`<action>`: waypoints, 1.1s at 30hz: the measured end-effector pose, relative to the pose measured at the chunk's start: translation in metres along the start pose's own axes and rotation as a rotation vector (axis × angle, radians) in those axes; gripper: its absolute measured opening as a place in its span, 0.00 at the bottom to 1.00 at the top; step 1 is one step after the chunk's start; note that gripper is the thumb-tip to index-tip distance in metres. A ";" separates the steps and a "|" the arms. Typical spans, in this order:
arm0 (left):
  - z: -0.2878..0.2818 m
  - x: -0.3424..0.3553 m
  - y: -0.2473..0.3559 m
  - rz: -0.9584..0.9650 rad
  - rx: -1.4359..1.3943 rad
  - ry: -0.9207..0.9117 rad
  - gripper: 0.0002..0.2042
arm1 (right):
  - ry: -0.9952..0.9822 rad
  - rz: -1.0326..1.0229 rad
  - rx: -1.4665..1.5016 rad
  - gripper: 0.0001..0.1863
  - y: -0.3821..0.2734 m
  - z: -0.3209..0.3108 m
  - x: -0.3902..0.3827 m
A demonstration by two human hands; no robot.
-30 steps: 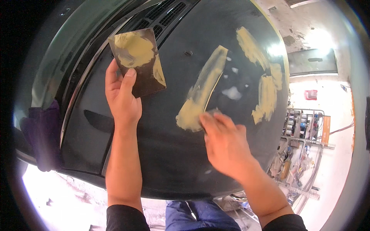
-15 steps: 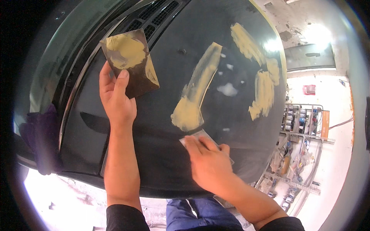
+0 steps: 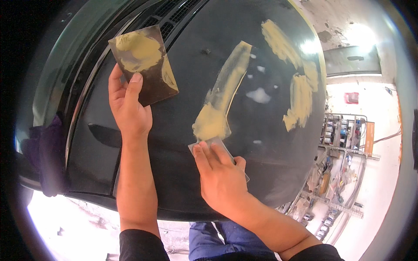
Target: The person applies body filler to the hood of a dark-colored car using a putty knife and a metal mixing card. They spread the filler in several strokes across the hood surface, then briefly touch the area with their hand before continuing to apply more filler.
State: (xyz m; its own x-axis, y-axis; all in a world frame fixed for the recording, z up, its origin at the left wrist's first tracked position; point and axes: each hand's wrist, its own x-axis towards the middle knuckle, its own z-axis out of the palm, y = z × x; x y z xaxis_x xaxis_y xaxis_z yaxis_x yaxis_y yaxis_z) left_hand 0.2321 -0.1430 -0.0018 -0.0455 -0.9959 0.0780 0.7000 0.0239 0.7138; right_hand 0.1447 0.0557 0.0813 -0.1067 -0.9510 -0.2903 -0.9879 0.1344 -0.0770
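Observation:
My left hand (image 3: 134,111) holds up a flat dark mixing board (image 3: 153,89), thumb on top, with yellow body filler (image 3: 141,54) smeared over its upper part and right edge. Below and to the right, my right hand (image 3: 224,182) grips a thin greyish filler spreader (image 3: 215,141), fingers pressed flat along it. Its far edge lies against the lower end of a long yellow filler strip (image 3: 211,122) on the dark car hood (image 3: 174,165). The fingers cover much of the spreader.
More filler patches (image 3: 300,98) run along the hood's right side, with pale spots (image 3: 258,95) between them and the strip. A dark purple cloth (image 3: 51,156) hangs at the left. Cowl vents (image 3: 178,17) lie at the far edge. Metal racks (image 3: 344,135) with bottles stand at the right.
My right hand has slid the spreader left and slightly away from me, up to the strip's lower end. My left hand and the board have shifted a little up and left.

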 end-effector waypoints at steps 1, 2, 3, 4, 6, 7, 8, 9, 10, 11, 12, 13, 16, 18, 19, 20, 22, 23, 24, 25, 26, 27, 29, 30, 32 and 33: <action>0.002 0.000 0.001 0.009 0.007 -0.001 0.19 | -0.001 -0.004 -0.004 0.30 0.001 0.001 -0.005; 0.003 -0.001 0.002 0.018 0.014 -0.002 0.19 | -0.003 -0.009 -0.007 0.30 0.002 0.001 -0.009; 0.003 -0.001 0.002 0.002 -0.003 0.005 0.19 | -0.042 0.004 0.009 0.30 0.003 -0.003 -0.012; 0.001 -0.001 0.000 -0.012 -0.019 0.009 0.19 | -0.079 0.017 0.028 0.29 0.005 -0.008 -0.015; -0.001 0.002 0.000 -0.018 -0.038 0.005 0.19 | -0.070 0.056 0.047 0.28 0.012 -0.022 -0.016; -0.002 0.002 -0.001 -0.013 -0.031 0.000 0.19 | -0.030 0.080 0.058 0.27 0.020 -0.030 -0.010; -0.003 0.001 -0.001 -0.009 -0.029 -0.003 0.19 | 0.009 0.105 0.063 0.26 0.029 -0.037 -0.002; -0.004 0.001 0.001 -0.005 -0.031 -0.012 0.19 | 0.045 0.122 0.099 0.25 0.040 -0.039 0.010; -0.003 0.001 0.001 -0.004 -0.041 -0.024 0.19 | 0.084 0.146 0.128 0.25 0.051 -0.039 0.023; -0.001 0.002 0.000 0.000 -0.057 -0.037 0.19 | 0.132 0.133 0.154 0.25 0.060 -0.037 0.034; 0.001 0.002 0.000 -0.002 -0.046 -0.029 0.19 | 0.125 0.136 0.151 0.25 0.062 -0.037 0.039; -0.001 0.002 -0.001 -0.004 -0.027 -0.019 0.18 | 0.115 0.135 0.155 0.25 0.061 -0.034 0.044; 0.000 0.002 0.000 -0.006 -0.002 0.001 0.19 | 0.041 0.098 0.139 0.27 0.044 -0.025 0.032; -0.001 0.001 -0.001 -0.007 -0.012 -0.004 0.19 | -0.026 0.066 0.097 0.28 0.031 -0.021 0.013; -0.004 0.003 -0.001 0.000 -0.020 -0.017 0.19 | -0.044 0.055 0.109 0.30 0.028 -0.016 0.005; -0.004 0.003 -0.002 0.003 -0.035 -0.029 0.19 | -0.037 0.041 0.092 0.31 0.028 -0.011 -0.004; 0.000 0.001 0.001 0.001 0.017 -0.015 0.19 | -0.015 0.008 0.059 0.32 0.031 -0.004 -0.017; 0.001 0.000 0.003 0.004 0.044 -0.009 0.19 | -0.035 0.005 0.051 0.32 0.033 -0.006 -0.022; 0.001 -0.001 0.002 -0.005 0.029 -0.001 0.19 | -0.049 0.027 0.040 0.32 0.038 -0.011 -0.024; -0.001 -0.001 0.001 -0.004 0.009 0.003 0.19 | -0.053 0.047 0.023 0.31 0.042 -0.021 -0.024; -0.003 -0.001 0.000 -0.006 -0.002 0.012 0.19 | -0.063 0.062 0.014 0.31 0.046 -0.028 -0.024; -0.004 0.001 0.001 -0.016 0.011 0.025 0.20 | 0.017 0.051 -0.014 0.29 0.055 -0.037 -0.013; -0.002 0.000 0.001 -0.013 -0.005 0.000 0.20 | 0.130 0.010 0.014 0.25 0.080 -0.050 0.018; -0.003 0.001 0.001 -0.010 -0.009 -0.015 0.20 | 0.176 -0.044 0.021 0.24 0.091 -0.052 0.037; 0.000 0.000 0.000 -0.025 -0.012 0.001 0.20 | 0.203 -0.186 -0.030 0.24 0.108 -0.057 0.064; 0.001 0.001 0.000 -0.030 -0.009 0.010 0.20 | 0.217 -0.260 -0.052 0.24 0.113 -0.060 0.075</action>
State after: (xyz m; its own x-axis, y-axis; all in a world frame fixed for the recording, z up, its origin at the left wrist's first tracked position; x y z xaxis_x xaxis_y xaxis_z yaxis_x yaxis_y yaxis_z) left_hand 0.2314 -0.1437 -0.0008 -0.0597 -0.9970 0.0500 0.7045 -0.0066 0.7097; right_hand 0.0180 -0.0171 0.1081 0.1337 -0.9894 -0.0569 -0.9890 -0.1295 -0.0717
